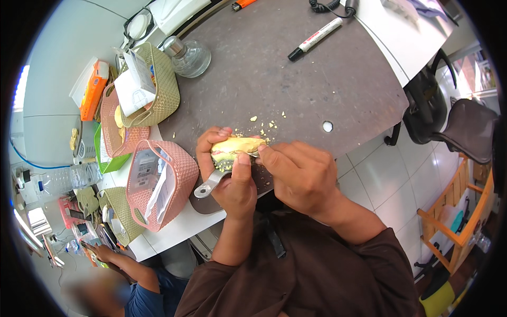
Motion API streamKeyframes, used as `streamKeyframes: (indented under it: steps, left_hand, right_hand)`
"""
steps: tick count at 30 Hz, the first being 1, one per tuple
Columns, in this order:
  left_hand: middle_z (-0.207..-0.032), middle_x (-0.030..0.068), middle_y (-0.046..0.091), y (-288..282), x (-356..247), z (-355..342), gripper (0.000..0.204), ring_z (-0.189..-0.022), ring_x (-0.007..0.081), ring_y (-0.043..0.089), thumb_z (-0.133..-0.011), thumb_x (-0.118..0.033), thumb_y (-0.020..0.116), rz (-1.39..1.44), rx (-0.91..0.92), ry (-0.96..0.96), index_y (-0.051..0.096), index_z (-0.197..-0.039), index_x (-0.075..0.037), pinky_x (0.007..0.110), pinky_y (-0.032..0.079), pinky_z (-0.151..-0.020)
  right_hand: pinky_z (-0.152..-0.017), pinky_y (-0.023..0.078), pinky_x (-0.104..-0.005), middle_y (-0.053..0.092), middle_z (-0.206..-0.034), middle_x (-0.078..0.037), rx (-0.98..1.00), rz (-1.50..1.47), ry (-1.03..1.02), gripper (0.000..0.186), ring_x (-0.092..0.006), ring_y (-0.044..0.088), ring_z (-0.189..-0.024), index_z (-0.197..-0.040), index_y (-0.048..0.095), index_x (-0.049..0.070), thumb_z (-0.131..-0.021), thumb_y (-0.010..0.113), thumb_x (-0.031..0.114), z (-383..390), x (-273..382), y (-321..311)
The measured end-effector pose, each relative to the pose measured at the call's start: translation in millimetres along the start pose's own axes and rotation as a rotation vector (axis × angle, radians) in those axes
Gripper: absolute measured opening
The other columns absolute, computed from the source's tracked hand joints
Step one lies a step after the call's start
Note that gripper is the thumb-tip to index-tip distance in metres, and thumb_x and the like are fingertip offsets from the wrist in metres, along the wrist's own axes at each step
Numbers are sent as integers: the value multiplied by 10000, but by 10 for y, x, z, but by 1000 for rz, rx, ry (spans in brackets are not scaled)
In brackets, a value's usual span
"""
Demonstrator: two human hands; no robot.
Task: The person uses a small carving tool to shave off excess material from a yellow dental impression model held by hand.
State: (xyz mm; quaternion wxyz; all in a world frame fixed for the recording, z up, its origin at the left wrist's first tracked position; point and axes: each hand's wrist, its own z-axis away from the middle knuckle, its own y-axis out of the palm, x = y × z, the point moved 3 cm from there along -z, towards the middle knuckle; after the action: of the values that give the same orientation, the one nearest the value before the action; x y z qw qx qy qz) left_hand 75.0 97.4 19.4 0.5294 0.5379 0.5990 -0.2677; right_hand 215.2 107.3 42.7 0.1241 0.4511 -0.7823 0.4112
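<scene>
My left hand [232, 190] is wrapped round a yellow, crumbly lump [237, 144], held above the near edge of the table. Against its lower side sits a small rounded metal utensil with yellow crumbs on it; its flat handle [210, 184], with a hole at the end, sticks out past my left fingers. My right hand [306, 171] is closed in a pinch at the lump's right end. A thin edge shows at its fingertips, but what it grips is mostly hidden. Yellow crumbs [254, 119] lie scattered on the table just beyond my hands.
On the grey tabletop [253, 68] lie a marker [316, 38] and a glass bottle [191, 58]. A pink basket [182, 174] stands left of my hands, beside a green-beige basket [171, 90]. A co-worker's arm [134, 269] is at lower left. An office chair [470, 129] stands right.
</scene>
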Motion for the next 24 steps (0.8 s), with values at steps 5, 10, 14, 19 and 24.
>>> streamKeyframes:
  steps: [5,10,14,19,24]
  left_hand:
    - [-1232,147,432,49,-30,-19,422,-1188,236,490,-882,-64,675,20,11,14,489,-1253,9,432,608,-957]
    - [-1252,153,446,7,-3,-23,421,-1179,235,505,-892,-82,671,102,-17,-65,488,-1259,9,442,602,-962]
    - [-1230,155,480,4,5,-25,373,-1248,280,494,-918,-90,595,42,21,-91,507,-1265,13,510,573,-989]
    - [-1343,200,472,55,-19,-28,318,-1287,305,504,-917,-48,588,-23,83,-52,554,-1225,18,563,555,-1022]
    - [-1389,215,468,67,-23,-45,212,-1233,288,571,-920,-36,621,-20,82,17,608,-1111,56,505,605,-969]
  right_hand:
    - [-465,466,-307,631,-754,32,51,-34,65,188,-150,584,-573,-924,694,151,-756,699,68,16,-5,21]
    - [-448,436,-295,591,-733,48,14,57,-94,118,-119,571,-593,-880,648,176,-773,684,143,-82,-20,-33]
    - [-446,421,-277,580,-737,69,92,188,-248,90,-98,557,-608,-867,626,196,-785,661,202,-215,-78,-159]
    - [-461,447,-306,608,-739,34,147,61,-125,143,-144,585,-598,-888,642,180,-763,678,120,-176,-155,-150]
    - [-489,473,-355,626,-744,-11,166,-170,57,171,-220,623,-600,-912,661,144,-774,677,44,-69,-150,-83]
